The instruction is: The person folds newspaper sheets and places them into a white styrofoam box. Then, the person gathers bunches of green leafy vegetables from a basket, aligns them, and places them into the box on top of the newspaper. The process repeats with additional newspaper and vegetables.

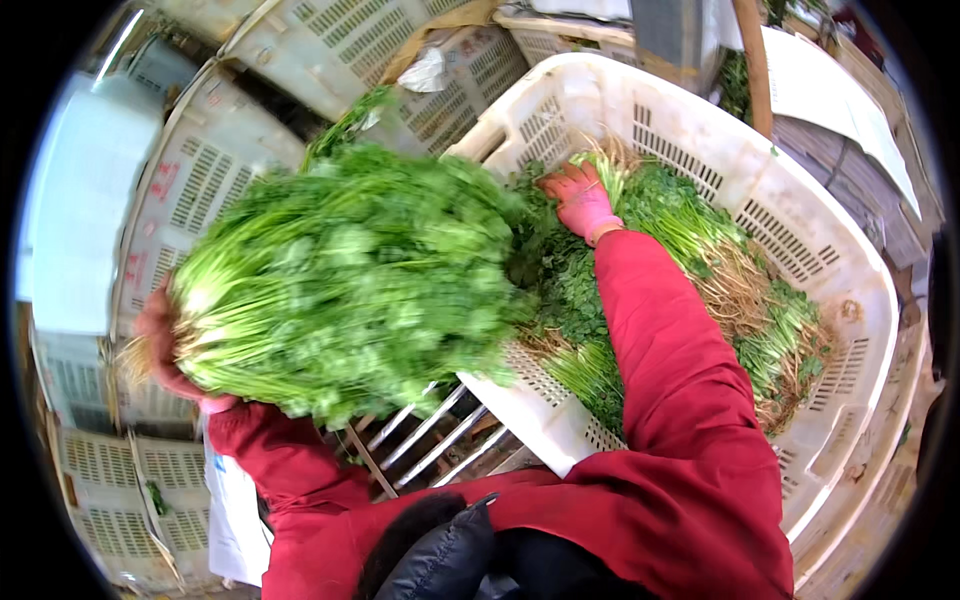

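My left hand [163,345], in a pinkish-red glove, is closed around the root end of a large bunch of coriander [350,280]. The bunch is held sideways left of a white plastic crate [560,410], pale stems at my hand and leaves reaching the crate's near left side; motion blurs it. Inside the crate, my right hand [580,198], in a pink glove, lies on the greens with its fingers apart. Pale stems with roots [610,165] touch it. More rooted bunches [735,280] fill the crate beside my right forearm.
Stacked white slatted crates [200,180] stand along the left and back. Metal bars [440,435] show below the held bunch. Wooden post [752,60] rises behind the crate, and a white sheet-like panel [830,100] lies at the far right.
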Demonstrator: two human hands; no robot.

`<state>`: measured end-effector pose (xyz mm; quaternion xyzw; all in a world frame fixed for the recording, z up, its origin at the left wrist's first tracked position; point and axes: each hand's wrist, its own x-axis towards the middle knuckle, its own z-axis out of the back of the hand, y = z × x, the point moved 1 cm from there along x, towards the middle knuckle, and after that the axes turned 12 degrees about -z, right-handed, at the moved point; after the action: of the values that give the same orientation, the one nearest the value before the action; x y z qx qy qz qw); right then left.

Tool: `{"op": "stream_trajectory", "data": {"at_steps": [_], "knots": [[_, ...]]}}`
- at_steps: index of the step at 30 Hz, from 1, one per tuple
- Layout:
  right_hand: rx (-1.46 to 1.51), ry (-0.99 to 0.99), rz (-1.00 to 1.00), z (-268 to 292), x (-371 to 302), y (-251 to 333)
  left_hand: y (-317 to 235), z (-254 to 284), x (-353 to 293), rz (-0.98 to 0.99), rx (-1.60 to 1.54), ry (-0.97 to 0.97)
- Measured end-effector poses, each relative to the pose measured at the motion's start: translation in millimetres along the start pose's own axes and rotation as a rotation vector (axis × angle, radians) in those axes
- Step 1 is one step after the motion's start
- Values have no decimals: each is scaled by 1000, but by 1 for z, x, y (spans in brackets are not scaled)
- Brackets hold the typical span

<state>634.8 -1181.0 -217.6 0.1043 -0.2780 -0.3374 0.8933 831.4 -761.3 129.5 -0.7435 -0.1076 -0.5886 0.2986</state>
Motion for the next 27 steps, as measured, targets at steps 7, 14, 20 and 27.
{"op": "stream_trajectory", "data": {"at_steps": [7, 14, 20, 27], "knots": [[-222, 618, -130, 73, 68, 43, -120, 151, 6, -196, 132, 83], [701, 800, 657, 186, -25, 412, -125, 119, -167, 223, -785, -241], [1178, 1591, 416, 85, -155, 468, -145, 125, -214, 528, -619, -674], [682, 950, -455, -61, -236, 293, -186, 233, -372, 772, 908, -329]]}}
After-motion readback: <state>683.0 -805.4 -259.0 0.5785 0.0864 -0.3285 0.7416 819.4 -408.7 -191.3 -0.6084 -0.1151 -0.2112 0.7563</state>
